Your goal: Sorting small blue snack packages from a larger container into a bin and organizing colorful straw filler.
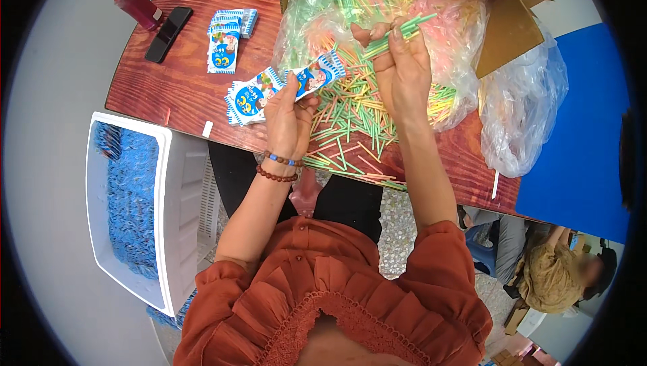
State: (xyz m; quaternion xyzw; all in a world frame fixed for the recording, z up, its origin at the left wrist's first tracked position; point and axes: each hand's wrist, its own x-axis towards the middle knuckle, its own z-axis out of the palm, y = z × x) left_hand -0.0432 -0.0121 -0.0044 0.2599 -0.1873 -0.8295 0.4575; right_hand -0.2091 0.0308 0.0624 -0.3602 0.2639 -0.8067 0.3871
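Note:
My left hand (290, 123) pinches a small blue-and-white striped packet (319, 76) between thumb and fingers, tilted up to the right. Just left of that hand lies a fanned stack of similar packets (247, 102) on the red-brown table. Higher up, my right hand (410, 76) is closed on a few thin green sticks (419, 22), their ends poking past the fingertips. Beneath both hands spreads a loose pile of green, pink and yellow sticks (350, 120), spilling from a large clear plastic bag (472, 36). Whether the held packet is unsealed, I cannot tell.
A cardboard box (510, 56) surrounds the bag. More packets (223, 49) lie near a black phone (168, 34) and a red bottle (136, 5). Left of the table, a white bin (164, 211) holds blue packets. Crumpled clear plastic (515, 116) sits right; another person (556, 278) is beyond.

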